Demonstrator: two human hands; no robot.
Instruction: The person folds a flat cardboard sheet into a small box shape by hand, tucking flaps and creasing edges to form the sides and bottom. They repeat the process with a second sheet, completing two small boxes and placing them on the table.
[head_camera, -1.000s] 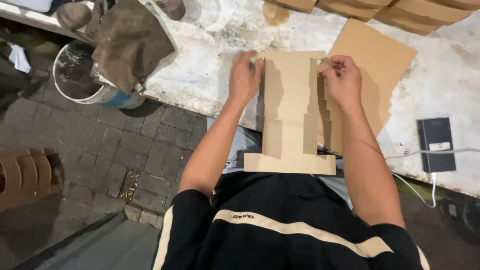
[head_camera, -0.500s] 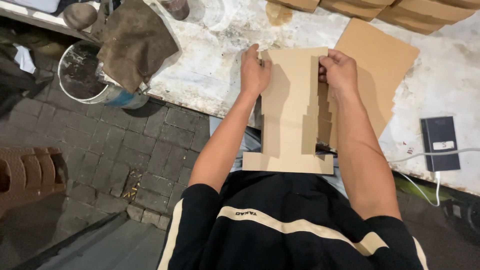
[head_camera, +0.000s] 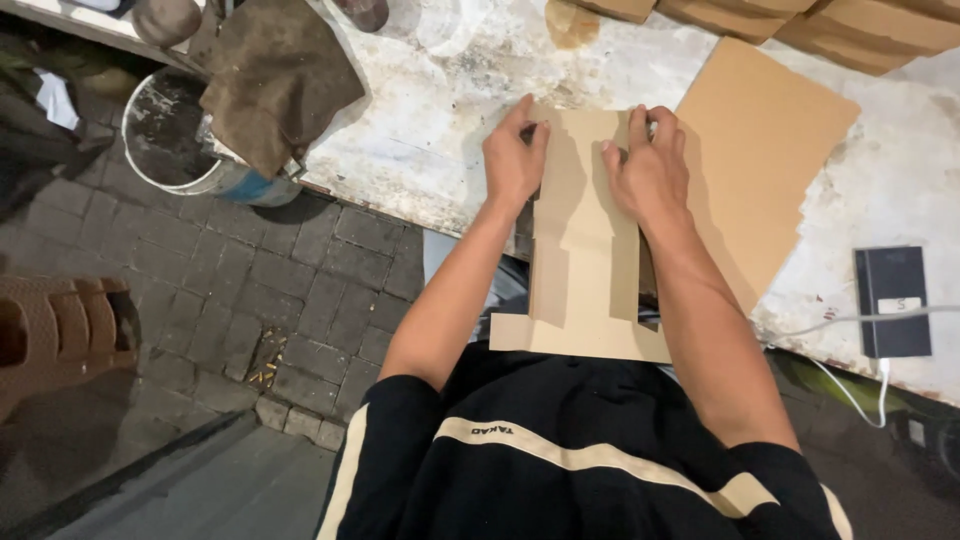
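Pressing both side flaps of a cut cardboard blank (head_camera: 585, 250) inward at the worktable (head_camera: 430, 90) edge: left hand (head_camera: 513, 160) and right hand (head_camera: 648, 170) flat on top, fingers bent over the folds, clasping nothing. Seemingly part-folded; near end overhanging the lap, unfolded.

A die-cut cardboard box blank (head_camera: 585, 250), plain brown and unprinted, lies flat across the near edge of the stained white table, its long axis running from far to near. Its far end rests on the tabletop; its near end overhangs the edge toward the person's lap. The near end widens into a broad cross-strip with short tabs to the left and right. Both long side flaps are folded inward over the middle panel, with stepped, notched edges showing along each side.
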